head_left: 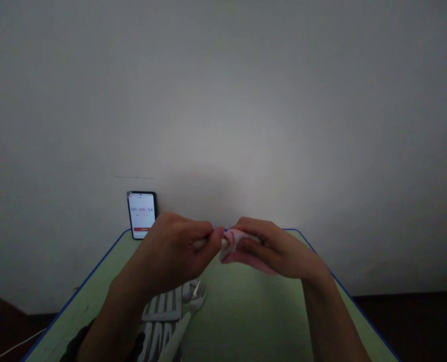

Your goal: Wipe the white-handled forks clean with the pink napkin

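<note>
In front of me, above the table, my left hand (181,249) is closed around a thin off-white handle (199,244). The kind of utensil it belongs to cannot be seen, as its other end goes into a pink and white cloth (246,256). My right hand (274,246) grips that cloth, bunched around the utensil, with fingers curled over it. Below my left wrist a light-coloured fork (195,304) lies with its tines pointing away from me. Beside it is a grey slotted piece (163,307), partly covered by my left forearm.
A phone (142,213) showing a timer leans upright against the wall (223,110) at the table's far left. The green table (246,317) has a blue edge and meets the wall at the back. A white cable (19,344) runs at lower left.
</note>
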Demonstrator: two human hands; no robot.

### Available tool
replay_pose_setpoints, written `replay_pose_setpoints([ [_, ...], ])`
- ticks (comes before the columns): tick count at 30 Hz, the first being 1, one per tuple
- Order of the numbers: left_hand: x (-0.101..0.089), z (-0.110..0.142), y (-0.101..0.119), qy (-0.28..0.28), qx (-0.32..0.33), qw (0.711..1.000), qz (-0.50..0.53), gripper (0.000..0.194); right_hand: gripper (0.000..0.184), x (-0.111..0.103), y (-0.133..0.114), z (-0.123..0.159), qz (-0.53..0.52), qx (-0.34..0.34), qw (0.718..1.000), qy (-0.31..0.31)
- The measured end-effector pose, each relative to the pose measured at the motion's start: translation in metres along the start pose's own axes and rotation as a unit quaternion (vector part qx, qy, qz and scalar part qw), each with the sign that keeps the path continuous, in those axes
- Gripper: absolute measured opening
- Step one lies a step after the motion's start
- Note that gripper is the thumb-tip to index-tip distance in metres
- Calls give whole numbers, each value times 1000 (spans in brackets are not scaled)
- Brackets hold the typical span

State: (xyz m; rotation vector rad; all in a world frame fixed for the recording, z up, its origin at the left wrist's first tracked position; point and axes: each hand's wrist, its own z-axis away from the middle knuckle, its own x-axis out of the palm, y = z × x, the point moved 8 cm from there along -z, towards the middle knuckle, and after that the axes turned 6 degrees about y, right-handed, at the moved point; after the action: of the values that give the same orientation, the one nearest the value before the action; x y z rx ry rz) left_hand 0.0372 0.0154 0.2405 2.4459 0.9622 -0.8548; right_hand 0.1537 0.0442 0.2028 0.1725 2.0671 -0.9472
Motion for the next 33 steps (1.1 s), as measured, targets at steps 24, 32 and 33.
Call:
replay_pose_setpoints([
  [24,6,-4,12,8,-88,995,48,38,51,-29,-14,-6,280,-30,902,328],
  [32,3,-2,13,-16,-66,996,66,34,54,-27,-8,-8,210,-1,927,312],
  [33,2,-2,13,-18,-62,996,67,34,54,-26,-8,-8,204,6,930,306],
])
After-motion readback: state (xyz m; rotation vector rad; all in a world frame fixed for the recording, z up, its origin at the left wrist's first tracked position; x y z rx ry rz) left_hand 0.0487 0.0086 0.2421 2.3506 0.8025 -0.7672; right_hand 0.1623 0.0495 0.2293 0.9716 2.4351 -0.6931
